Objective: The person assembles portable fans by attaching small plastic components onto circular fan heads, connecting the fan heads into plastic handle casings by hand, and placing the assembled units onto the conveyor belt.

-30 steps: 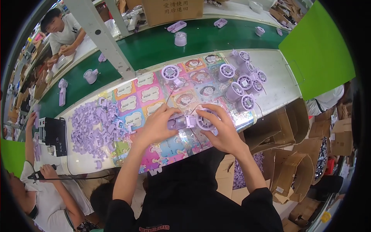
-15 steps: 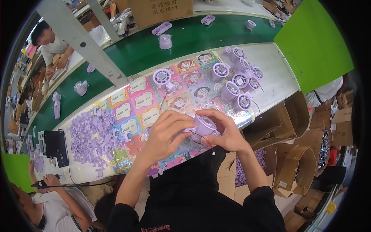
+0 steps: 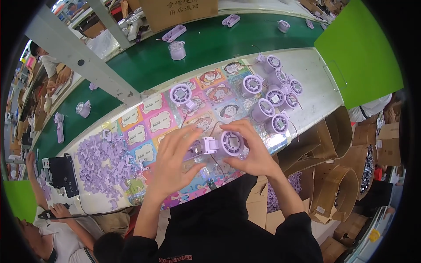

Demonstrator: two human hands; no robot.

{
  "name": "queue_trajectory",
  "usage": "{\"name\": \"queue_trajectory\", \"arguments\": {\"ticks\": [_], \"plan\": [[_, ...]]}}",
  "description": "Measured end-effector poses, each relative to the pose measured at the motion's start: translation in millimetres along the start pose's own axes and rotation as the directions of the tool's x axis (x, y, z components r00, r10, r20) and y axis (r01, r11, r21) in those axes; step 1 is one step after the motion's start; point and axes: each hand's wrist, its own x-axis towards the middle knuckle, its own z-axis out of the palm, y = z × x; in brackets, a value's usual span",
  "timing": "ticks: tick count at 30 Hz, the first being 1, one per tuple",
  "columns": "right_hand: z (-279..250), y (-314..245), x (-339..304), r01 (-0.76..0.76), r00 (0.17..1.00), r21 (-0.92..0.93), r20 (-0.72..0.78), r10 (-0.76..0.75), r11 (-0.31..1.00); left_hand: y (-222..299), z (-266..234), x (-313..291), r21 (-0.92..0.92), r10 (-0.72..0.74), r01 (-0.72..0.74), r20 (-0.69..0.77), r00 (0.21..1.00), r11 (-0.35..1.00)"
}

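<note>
A light purple round plastic housing [image 3: 232, 143] with a spoked ring face sits within the curved fingers and thumb of my right hand [image 3: 255, 153]. From its left side juts a small purple bracket [image 3: 210, 145], and a thin dark wire hangs below. My left hand [image 3: 172, 161] is beside the bracket, thumb and fingers spread, with nothing in its grip. Beyond my hands, a similar housing [image 3: 180, 94] with a bracket and wire stands on the colourful printed sheet [image 3: 160, 120]. Several more housings [image 3: 263, 109] are clustered to the right.
Small purple plastic parts [image 3: 103, 160] lie heaped at left, near a black box [image 3: 63, 171]. A green conveyor belt [image 3: 210, 41] carrying purple pieces runs behind the table. Cardboard boxes [image 3: 331, 193] stand at right. Another person's hand [image 3: 59, 211] holds a black tool at lower left.
My left hand has come off the housing and opened. The housing has turned so that its ring face and bracket show upward, with my right hand still around it.
</note>
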Motion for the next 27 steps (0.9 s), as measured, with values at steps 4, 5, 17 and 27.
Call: {"name": "queue_trajectory", "arguments": {"ticks": [4, 5, 17, 27], "plan": [[12.3, 11.1, 8.3, 0.081, 0.997, -0.133, 0.002, -0.082, 0.988, -22.4, 2.5, -19.1, 0.205, -0.173, 0.125, 0.232, 0.957, 0.971], [17.1, 10.8, 10.0, 0.089, 0.996, -0.127, 0.016, -0.088, 0.988, -34.0, 9.7, -24.8, 0.228, -0.167, 0.114, 0.227, 0.960, 0.967], [33.3, -11.3, 8.8, 0.351, 0.937, -0.394, 0.147, -0.318, 0.850, -41.4, -10.7, -7.9, -0.014, -0.192, 0.210, 0.344, 0.919, 0.978], [39.7, -30.5, 11.2, 0.453, 0.875, -0.543, 0.119, -0.470, 0.707, -40.0, -20.1, -7.6, -0.310, -0.228, 0.311, 0.277, 0.934, 0.898]]}}
